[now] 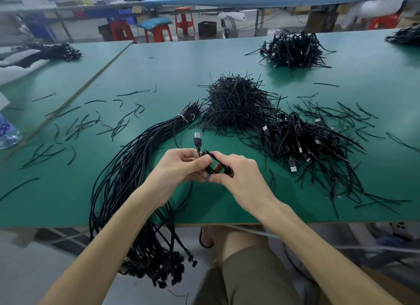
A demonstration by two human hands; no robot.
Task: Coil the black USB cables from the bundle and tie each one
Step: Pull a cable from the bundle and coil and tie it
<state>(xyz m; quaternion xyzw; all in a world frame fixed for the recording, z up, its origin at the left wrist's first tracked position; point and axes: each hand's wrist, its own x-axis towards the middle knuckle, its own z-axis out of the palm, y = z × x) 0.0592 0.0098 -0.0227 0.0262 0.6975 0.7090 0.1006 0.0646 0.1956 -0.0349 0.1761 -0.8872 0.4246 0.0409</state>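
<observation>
My left hand (181,166) and my right hand (236,170) meet above the near edge of the green table (159,61). Both pinch one black USB cable (212,162) that is partly wound into a small coil between the fingers. Its USB plug (197,140) sticks up just above my left thumb. A long bundle of black cables (127,182), held by a white band at its far end, lies to the left and hangs over the table's front edge. A pile of coiled, tied cables (302,145) lies to the right.
A heap of black twist ties (236,104) sits behind my hands, with loose ties scattered left and right. Another cable pile (295,50) lies at the far right. A plastic water bottle (9,134) stands at the left edge. Red stools (159,31) stand beyond the table.
</observation>
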